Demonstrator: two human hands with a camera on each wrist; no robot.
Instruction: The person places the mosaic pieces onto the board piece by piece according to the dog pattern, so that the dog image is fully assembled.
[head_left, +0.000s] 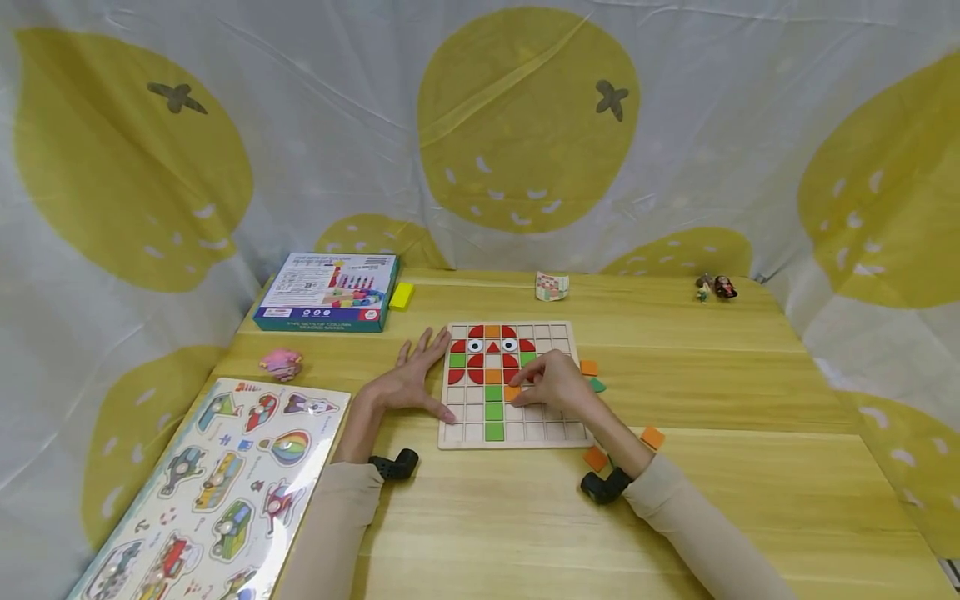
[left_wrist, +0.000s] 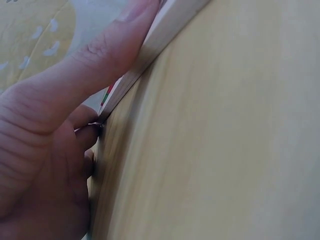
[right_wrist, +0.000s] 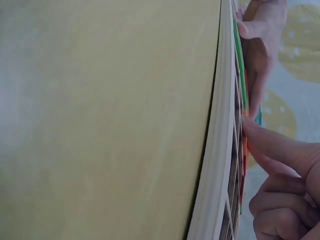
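Observation:
A wooden grid board lies on the table with red, orange and green pieces forming an owl-like face, including two eye pieces. Below the face, a column of green square tiles runs down. My left hand is spread along the board's left edge, its thumb resting on the lower-left cells; the left wrist view shows that thumb over the rim. With thumb and index finger, my right hand pinches an orange square tile at a cell right of the top green tile. The right wrist view shows these fingers at the board's surface.
Loose orange tiles and a green piece lie right of the board. A vehicle puzzle, pink toy, boxed set and yellow block are leftward. A patterned card and small figurines sit behind.

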